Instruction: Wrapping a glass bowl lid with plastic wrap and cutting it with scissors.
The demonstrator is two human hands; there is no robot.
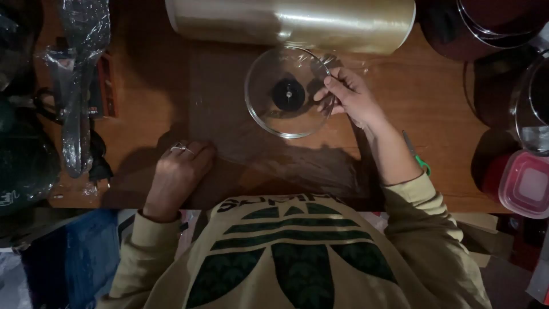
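A round glass pot lid with a black knob lies on a sheet of clear plastic film spread over the wooden table. My right hand grips the lid's right rim, fingers curled over its edge. Resting flat on the film's left edge near the table front is my left hand, fingers curled, a ring on one finger; it holds nothing. Just behind the lid lies a large roll of clear film, with the sheet running from it toward me.
A spoon-like utensil wrapped in plastic lies at the left. Dark pots and a glass-lidded pot stand at the right, with a red lidded container near the front. Green-handled scissors lie beside my right forearm.
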